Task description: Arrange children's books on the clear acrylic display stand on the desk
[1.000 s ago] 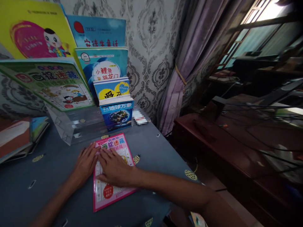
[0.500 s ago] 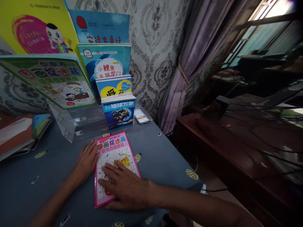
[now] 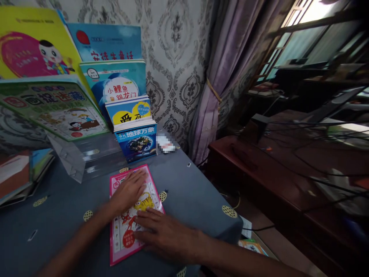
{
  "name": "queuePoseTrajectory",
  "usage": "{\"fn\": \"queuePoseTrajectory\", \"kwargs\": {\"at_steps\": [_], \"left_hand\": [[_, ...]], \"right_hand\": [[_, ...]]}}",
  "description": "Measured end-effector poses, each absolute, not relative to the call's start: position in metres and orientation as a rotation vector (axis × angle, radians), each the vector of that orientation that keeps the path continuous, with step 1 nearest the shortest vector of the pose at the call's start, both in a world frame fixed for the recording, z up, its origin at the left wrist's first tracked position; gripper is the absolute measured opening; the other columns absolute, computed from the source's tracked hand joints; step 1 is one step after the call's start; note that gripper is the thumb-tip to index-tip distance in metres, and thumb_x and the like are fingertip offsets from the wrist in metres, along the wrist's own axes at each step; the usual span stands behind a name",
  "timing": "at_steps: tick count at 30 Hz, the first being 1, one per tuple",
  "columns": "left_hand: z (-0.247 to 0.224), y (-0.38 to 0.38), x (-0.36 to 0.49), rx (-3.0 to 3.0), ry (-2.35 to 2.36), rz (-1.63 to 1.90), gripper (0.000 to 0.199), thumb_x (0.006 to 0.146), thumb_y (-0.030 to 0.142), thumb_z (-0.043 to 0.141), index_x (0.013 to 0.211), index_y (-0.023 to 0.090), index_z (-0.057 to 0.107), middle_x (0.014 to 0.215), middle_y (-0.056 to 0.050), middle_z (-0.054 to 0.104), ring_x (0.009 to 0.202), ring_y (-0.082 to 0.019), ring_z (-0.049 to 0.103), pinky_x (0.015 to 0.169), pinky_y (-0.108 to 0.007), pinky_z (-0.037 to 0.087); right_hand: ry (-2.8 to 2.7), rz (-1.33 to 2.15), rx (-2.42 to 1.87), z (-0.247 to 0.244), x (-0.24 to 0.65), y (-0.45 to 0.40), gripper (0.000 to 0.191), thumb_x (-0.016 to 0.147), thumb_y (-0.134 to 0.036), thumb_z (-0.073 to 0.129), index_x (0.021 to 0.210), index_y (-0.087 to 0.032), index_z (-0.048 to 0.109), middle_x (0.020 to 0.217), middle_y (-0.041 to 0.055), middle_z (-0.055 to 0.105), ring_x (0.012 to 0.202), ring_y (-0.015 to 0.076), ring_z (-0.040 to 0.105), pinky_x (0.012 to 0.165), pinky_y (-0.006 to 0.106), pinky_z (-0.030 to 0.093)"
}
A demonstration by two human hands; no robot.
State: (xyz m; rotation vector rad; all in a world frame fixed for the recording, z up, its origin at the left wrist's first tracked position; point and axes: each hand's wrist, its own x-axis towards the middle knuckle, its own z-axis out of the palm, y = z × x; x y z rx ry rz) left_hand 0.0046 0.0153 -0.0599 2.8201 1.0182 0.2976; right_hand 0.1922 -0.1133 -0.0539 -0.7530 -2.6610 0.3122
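pink book: is lying face up on the tabletop (image 3: pixel 187 196), in front of the clear rack (image 3: pixel 100 154) and towards the right edge; the pink book (image 3: pixel 144 202) is showing a tiger, a fox and a red disc reading 专注力; its title is being mostly covered
left hand: the left hand (image 3: pixel 131 192) is resting flat and open over the title, fingers straight and close together, gripping nothing
right hand: the right hand (image 3: pixel 165 231) is spreading open, fingertips touching the lower right of the cover; it is holding nothing
rack labels: the earth book (image 3: pixel 140 144) is reading 少儿地球万象; the teal book (image 3: pixel 121 79) behind is reading 小鲤鱼跳龙门; the rear blue book (image 3: pixel 112 38) is reading 安徒生童话; the green book (image 3: pixel 57 107) is showing 画捉迷藏
left side: a book pile (image 3: pixel 23 169) is sitting near the tabletop's back left corner
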Motion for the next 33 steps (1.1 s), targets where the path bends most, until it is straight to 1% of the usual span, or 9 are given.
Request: {"fn": "queuePoseTrajectory", "kwargs": {"at_steps": [2, 4, 8, 14, 18, 23, 28, 30, 33], "left_hand": [[-0.049, 0.000, 0.017, 2.738, 0.808, 0.201, 0.045, 0.103, 0.030, 0.036, 0.144, 0.021, 0.051, 0.155, -0.009, 0.046, 0.147, -0.022, 0.037, 0.123, -0.050, 0.026], [-0.037, -0.018, 0.024, 2.608, 0.576, 0.115, 0.043, 0.104, 0.033, 0.034, 0.141, 0.025, 0.054, 0.152, -0.004, 0.050, 0.146, -0.019, 0.038, 0.125, -0.047, 0.021], [-0.026, -0.044, 0.023, 2.386, 0.410, 0.083, 0.044, 0.106, 0.039, 0.030, 0.140, 0.029, 0.055, 0.145, -0.001, 0.058, 0.142, -0.018, 0.045, 0.124, -0.047, 0.024], [-0.052, -0.036, -0.011, 2.463, 0.748, 0.330, 0.046, 0.104, 0.040, 0.036, 0.148, 0.034, 0.045, 0.156, -0.002, 0.045, 0.144, -0.022, 0.043, 0.119, -0.047, 0.037], [-0.077, -0.025, -0.049, 2.644, 1.135, 0.479, 0.049, 0.102, 0.042, 0.039, 0.147, 0.024, 0.046, 0.159, -0.011, 0.040, 0.147, -0.025, 0.036, 0.120, -0.051, 0.032], [-0.091, -0.029, -0.074, 2.575, 1.574, 0.581, 0.056, 0.100, 0.050, 0.041, 0.144, 0.016, 0.046, 0.158, -0.020, 0.038, 0.147, -0.033, 0.035, 0.116, -0.055, 0.034], [-0.079, -0.032, -0.072, 2.346, 1.605, 0.655, 0.057, 0.095, 0.048, 0.047, 0.141, 0.014, 0.047, 0.150, -0.020, 0.048, 0.145, -0.037, 0.036, 0.116, -0.059, 0.032], [-0.068, -0.028, -0.071, 2.168, 1.491, 0.754, 0.055, 0.093, 0.047, 0.050, 0.138, 0.015, 0.050, 0.141, -0.018, 0.057, 0.138, -0.035, 0.045, 0.114, -0.057, 0.036], [-0.056, -0.019, -0.069, 1.695, 1.318, 0.989, 0.048, 0.088, 0.047, 0.059, 0.127, 0.019, 0.056, 0.130, -0.013, 0.065, 0.124, -0.029, 0.059, 0.105, -0.047, 0.048]], "right_hand": [[-2.656, 0.300, -0.743, -0.055, 0.191, -0.112, 0.037, 0.105, -0.032, 0.041, 0.131, -0.014, 0.061, 0.136, 0.0121, 0.063, 0.136, 0.0216, 0.049, 0.114, 0.035, 0.039], [-2.650, 0.310, -0.749, -0.060, 0.190, -0.111, 0.034, 0.104, -0.028, 0.043, 0.131, -0.016, 0.061, 0.131, 0.0108, 0.066, 0.127, 0.0216, 0.055, 0.107, 0.035, 0.046], [-2.667, 0.351, -0.797, -0.067, 0.186, -0.111, 0.036, 0.101, -0.024, 0.045, 0.133, -0.020, 0.061, 0.131, 0.0105, 0.067, 0.124, 0.0228, 0.059, 0.096, 0.037, 0.053], [-2.676, 0.484, -0.735, -0.046, 0.193, -0.108, 0.035, 0.102, -0.029, 0.046, 0.130, -0.014, 0.062, 0.133, 0.0118, 0.065, 0.133, 0.0206, 0.051, 0.114, 0.036, 0.041], [-2.663, 0.580, -0.815, -0.042, 0.195, -0.086, 0.039, 0.102, -0.035, 0.051, 0.137, -0.018, 0.056, 0.146, 0.0117, 0.055, 0.141, 0.0188, 0.044, 0.122, 0.042, 0.028], [-2.615, 0.501, -1.126, -0.053, 0.179, -0.029, 0.048, 0.100, -0.034, 0.053, 0.144, -0.014, 0.050, 0.156, 0.0175, 0.042, 0.149, 0.0254, 0.032, 0.122, 0.050, 0.025], [-2.454, 0.352, -1.429, -0.060, 0.166, 0.006, 0.051, 0.102, -0.037, 0.047, 0.146, -0.010, 0.048, 0.159, 0.0231, 0.035, 0.151, 0.0323, 0.026, 0.121, 0.056, 0.023], [-2.413, 0.328, -1.465, -0.064, 0.165, 0.008, 0.052, 0.102, -0.037, 0.046, 0.146, -0.010, 0.047, 0.159, 0.0226, 0.034, 0.152, 0.0328, 0.025, 0.121, 0.055, 0.025], [-2.381, 0.311, -1.478, -0.069, 0.165, 0.007, 0.053, 0.101, -0.037, 0.046, 0.146, -0.008, 0.048, 0.159, 0.0237, 0.035, 0.152, 0.0331, 0.025, 0.121, 0.052, 0.026]]}}
